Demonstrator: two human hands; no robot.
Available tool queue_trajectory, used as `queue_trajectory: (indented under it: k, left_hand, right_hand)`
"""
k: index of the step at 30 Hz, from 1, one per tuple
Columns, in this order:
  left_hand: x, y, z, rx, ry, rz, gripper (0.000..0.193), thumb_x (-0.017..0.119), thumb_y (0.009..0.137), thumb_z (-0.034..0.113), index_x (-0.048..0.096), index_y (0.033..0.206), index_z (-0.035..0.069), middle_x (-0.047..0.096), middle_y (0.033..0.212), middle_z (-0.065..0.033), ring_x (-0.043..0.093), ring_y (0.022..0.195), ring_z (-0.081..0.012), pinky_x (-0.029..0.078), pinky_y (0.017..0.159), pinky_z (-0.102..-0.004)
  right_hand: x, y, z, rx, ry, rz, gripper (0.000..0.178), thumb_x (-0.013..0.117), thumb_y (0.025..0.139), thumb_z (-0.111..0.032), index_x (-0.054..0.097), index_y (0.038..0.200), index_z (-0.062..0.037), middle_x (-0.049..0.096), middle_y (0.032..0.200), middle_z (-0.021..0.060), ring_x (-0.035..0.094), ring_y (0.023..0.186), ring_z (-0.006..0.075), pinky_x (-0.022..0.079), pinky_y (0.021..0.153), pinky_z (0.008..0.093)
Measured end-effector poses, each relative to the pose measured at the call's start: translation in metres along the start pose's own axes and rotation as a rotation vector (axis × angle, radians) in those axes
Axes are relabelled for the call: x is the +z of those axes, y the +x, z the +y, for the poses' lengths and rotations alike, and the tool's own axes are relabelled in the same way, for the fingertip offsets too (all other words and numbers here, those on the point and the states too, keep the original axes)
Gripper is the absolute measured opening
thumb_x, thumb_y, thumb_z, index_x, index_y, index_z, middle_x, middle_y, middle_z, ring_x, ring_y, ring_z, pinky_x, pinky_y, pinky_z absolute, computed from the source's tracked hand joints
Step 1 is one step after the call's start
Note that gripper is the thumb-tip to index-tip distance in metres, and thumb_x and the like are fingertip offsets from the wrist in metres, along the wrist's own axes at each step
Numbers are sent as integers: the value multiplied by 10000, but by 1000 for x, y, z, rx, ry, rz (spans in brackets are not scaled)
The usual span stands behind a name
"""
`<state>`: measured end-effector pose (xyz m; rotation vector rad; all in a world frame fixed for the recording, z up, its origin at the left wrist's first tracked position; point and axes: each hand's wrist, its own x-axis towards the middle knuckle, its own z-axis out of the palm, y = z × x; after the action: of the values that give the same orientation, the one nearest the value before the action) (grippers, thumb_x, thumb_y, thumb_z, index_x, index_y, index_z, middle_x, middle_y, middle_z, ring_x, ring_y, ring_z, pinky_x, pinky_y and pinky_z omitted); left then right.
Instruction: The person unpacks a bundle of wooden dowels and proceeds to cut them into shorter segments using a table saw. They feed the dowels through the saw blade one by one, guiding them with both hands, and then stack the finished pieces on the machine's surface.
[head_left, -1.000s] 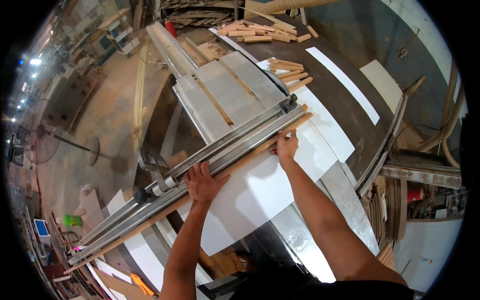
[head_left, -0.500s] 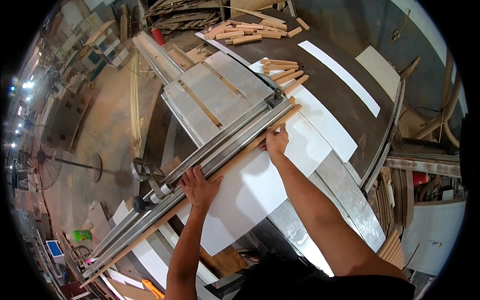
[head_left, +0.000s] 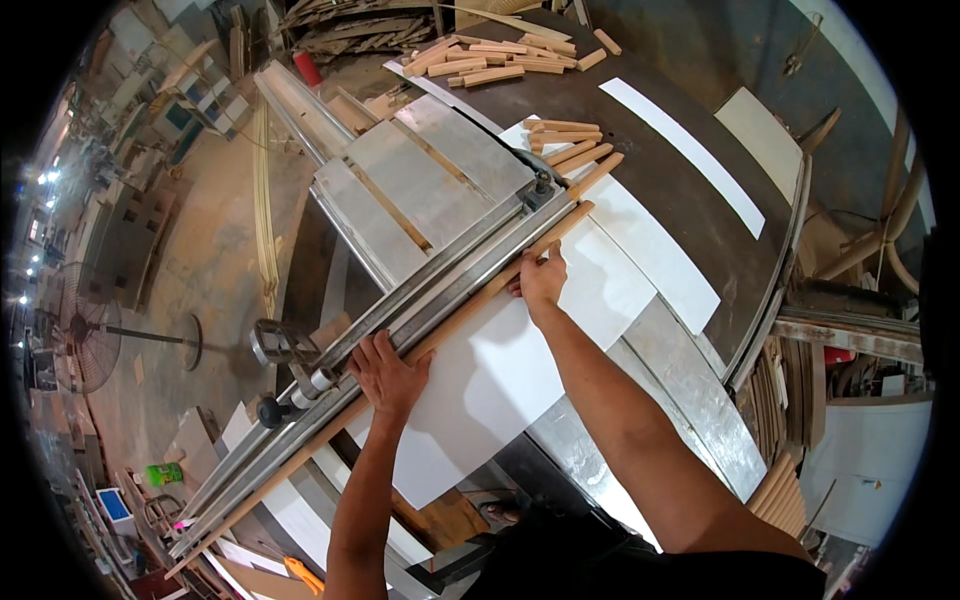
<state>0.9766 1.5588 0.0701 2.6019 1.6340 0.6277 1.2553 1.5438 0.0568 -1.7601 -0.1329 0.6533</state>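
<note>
Right grip (head_left: 540,283): curled fingertips partly hidden, can't tell if clenched. Left grip (head_left: 392,378) spread, unclenched, over rail (head_left: 450,305) and wooden strip (head_left: 467,309). Strip runs under left palm, past right fingertips, toward table's (head_left: 690,210) far edge.

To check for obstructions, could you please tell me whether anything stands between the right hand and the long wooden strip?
Nothing visible does: the right hand touches the long wooden strip near its upper-right end, and the metal rail lies beyond it.
</note>
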Motion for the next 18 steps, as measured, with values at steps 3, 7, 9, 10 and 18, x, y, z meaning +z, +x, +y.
queue_trajectory:
  k: [3, 7, 9, 10, 18]
  left_hand:
    - [0, 1, 0, -6, 9, -19, 835, 937, 608, 431, 546, 1225, 27, 538, 1122, -139, 500, 1087, -339, 348, 978, -490]
    - [2, 3, 0, -15, 18, -41, 842, 930, 617, 444, 539, 1235, 26, 536, 1130, -140, 498, 1090, -340, 340, 987, -491]
    - [3, 2, -2, -16, 29, -33, 850, 927, 620, 448, 532, 1242, 25, 535, 1133, -141, 495, 1095, -341, 335, 991, -490]
    - [3, 4, -2, -22, 28, -41, 851, 926, 620, 447, 531, 1244, 25, 535, 1134, -142, 494, 1098, -342, 333, 992, -489]
    - [2, 4, -1, -10, 32, -44, 829, 905, 636, 459, 530, 1241, 34, 525, 1127, -138, 504, 1072, -338, 344, 953, -502]
  right_hand:
    - [1, 4, 4, -2, 0, 4, 756, 583, 1003, -121, 154, 1616, -20, 627, 747, 130, 641, 454, 236, 510, 362, 345]
    - [1, 9, 7, -3, 16, -13, 751, 582, 1003, -115, 157, 1615, -19, 635, 755, 130, 642, 456, 237, 510, 359, 343]
    - [4, 5, 3, 2, 2, 3, 716, 576, 999, -101, 199, 1602, -18, 645, 767, 131, 635, 449, 231, 514, 361, 343]
    - [5, 4, 0, 4, -6, 11, 699, 574, 997, -95, 220, 1595, -18, 650, 773, 132, 632, 445, 228, 516, 361, 342]
    - [4, 6, 0, 7, -27, -3, 714, 576, 995, -103, 204, 1596, 5, 643, 749, 129, 629, 442, 224, 516, 360, 348]
